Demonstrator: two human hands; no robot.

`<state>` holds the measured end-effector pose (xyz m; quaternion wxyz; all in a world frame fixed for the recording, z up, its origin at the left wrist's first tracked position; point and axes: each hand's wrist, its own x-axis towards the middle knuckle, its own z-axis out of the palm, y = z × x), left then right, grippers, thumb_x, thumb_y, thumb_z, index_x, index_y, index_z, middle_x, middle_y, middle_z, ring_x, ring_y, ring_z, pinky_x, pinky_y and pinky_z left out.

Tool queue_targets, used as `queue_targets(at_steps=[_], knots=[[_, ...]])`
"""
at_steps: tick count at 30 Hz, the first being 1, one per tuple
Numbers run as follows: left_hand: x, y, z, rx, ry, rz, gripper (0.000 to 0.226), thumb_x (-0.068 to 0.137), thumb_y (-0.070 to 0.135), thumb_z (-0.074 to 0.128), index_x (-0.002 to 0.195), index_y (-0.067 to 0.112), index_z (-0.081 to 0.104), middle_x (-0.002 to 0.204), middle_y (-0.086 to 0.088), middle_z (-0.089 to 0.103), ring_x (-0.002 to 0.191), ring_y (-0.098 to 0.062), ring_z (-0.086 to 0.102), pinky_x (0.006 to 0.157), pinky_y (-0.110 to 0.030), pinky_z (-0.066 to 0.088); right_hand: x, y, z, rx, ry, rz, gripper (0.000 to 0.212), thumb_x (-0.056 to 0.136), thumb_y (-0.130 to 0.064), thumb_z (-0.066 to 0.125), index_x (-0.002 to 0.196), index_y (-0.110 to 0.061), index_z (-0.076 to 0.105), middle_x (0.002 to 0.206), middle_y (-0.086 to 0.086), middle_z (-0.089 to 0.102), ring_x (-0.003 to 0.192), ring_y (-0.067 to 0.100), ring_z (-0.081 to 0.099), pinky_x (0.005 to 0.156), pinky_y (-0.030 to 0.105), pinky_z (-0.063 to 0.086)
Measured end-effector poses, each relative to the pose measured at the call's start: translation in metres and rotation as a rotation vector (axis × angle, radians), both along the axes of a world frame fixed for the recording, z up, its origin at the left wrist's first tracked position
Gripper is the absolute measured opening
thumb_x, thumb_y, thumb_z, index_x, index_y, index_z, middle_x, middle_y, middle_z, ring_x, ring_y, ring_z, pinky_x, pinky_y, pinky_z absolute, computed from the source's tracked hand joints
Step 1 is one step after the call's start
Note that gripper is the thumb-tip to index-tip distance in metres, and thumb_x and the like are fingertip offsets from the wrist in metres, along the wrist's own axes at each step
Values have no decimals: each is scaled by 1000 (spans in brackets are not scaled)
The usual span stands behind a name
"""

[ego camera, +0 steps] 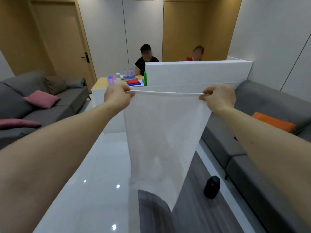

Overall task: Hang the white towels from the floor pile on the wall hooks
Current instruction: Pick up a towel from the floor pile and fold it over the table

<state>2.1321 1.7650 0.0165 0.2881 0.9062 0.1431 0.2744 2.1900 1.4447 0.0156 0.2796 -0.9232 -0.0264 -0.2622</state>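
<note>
Right now I have the white towel (161, 140) stretched out in front of me, its top hem pulled taut between my two grips: the left hand (117, 96) pinches the left corner and the right hand (218, 98) pinches the right corner, fingers curled round the edge. Below both grips the cloth hangs freely, narrowing to a point well beneath them above the floor (94, 182). Beyond the grips stands a white surface (193, 73), with a black bottle (212, 187) low to the right.
</note>
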Motion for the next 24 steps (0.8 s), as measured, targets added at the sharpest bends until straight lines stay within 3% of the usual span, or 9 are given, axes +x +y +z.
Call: queue_targets(at_steps=[4, 7, 14, 24], knots=[[-19, -22, -7, 26, -25, 62, 16, 90, 40, 65, 94, 27, 74, 94, 0, 63, 86, -18, 50, 73, -27, 36, -5, -24, -11, 100, -37, 113, 10, 85, -27, 72, 92, -22, 78, 97, 0, 74, 92, 23, 64, 87, 39, 54], [-49, -47, -18, 33, -28, 93, 17, 90, 38, 65, 96, 25, 75, 89, 2, 66, 87, -18, 55, 75, -26, 38, -23, -48, -28, 125, -52, 188, 11, 86, -25, 69, 93, -22, 78, 92, 0, 75, 88, 21, 65, 82, 33, 53], [-143, -108, -73, -24, 79, 113, 16, 88, 34, 69, 94, 22, 77, 90, 1, 72, 90, -18, 61, 79, -26, 44, -92, -106, -93, 148, 80, 301, 13, 84, -21, 71, 94, -16, 78, 88, 6, 75, 88, 24, 66, 84, 38, 53], [-280, -164, -194, -182, 343, 74, 11, 88, 32, 71, 92, 24, 77, 89, 4, 68, 87, -16, 60, 76, -26, 45, -232, -173, -201, 68, 290, 225, 13, 82, -21, 68, 92, -21, 77, 93, 3, 75, 91, 24, 65, 83, 31, 51]])
